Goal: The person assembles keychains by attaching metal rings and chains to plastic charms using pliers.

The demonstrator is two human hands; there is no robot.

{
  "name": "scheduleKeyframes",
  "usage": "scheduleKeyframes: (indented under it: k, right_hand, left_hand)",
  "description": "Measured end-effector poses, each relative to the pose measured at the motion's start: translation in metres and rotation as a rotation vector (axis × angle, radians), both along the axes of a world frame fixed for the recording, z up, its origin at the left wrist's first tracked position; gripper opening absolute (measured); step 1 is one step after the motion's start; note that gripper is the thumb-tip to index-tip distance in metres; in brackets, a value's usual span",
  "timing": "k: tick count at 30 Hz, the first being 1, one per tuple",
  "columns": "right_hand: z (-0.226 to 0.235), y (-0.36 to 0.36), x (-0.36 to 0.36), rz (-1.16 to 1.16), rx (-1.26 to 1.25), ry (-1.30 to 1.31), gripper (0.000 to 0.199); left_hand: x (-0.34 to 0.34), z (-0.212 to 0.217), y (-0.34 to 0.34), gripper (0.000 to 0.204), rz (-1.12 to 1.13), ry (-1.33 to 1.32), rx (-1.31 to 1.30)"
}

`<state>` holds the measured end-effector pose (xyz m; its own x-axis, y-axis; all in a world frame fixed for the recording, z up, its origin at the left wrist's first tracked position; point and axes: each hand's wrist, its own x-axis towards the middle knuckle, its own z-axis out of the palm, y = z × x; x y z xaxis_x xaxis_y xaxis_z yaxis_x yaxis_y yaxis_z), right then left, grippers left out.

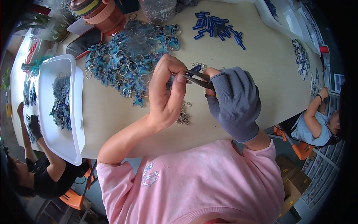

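Head view: near edge of worktop (99,117), person in pink shirt (201,179) seated up against it. Small pile of tiny metal rings (183,118) in from the near edge, below the hands. Bare left hand (164,89): grip pinched on a small part (174,74), mostly hidden by fingers, above mid-worktop. Gray-gloved right hand (236,102): grip clenched round pliers (199,79), tips meeting the left fingertips. Blue tag (196,68) just beyond the tips; held or lying, can't tell. White tub (79,112) along left edge, filled pieces inside. Key-ring pile (119,59) spreads toward far-left corner. Blue-tag pile (212,26) near far edge; reddish bottle (104,16) and clear jar (158,9) at far edge, left of it.
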<state>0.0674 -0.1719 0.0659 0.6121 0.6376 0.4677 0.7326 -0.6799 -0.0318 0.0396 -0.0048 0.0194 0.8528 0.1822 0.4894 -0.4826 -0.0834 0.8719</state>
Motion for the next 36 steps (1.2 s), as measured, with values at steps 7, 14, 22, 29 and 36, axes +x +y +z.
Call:
scheduleKeyframes:
  k: [7, 14, 22, 29, 36]
  right_hand:
    - [0.000, -0.002, 0.004, 0.055, 0.021, 0.045, 0.030]
    - [0.001, -0.003, 0.000, -0.006, -0.046, -0.010, 0.025]
    - [-0.003, -0.003, 0.001, -0.025, -0.082, -0.053, 0.021]
    - [-0.004, -0.006, 0.004, -0.005, -0.087, -0.096, 0.021]
    - [0.010, -0.013, 0.006, 0.033, 0.165, 0.282, 0.031]
  left_hand:
    - [0.004, -0.003, 0.005, 0.008, -0.093, 0.003, -0.033]
    - [0.003, -0.005, 0.002, 0.012, -0.198, 0.055, -0.160]
    - [0.003, -0.002, 0.001, 0.021, -0.272, 0.181, -0.279]
    - [0.006, -0.009, 0.009, 0.024, -0.413, 0.210, -0.274]
    - [0.005, -0.004, 0.008, 0.024, -0.379, 0.173, -0.280]
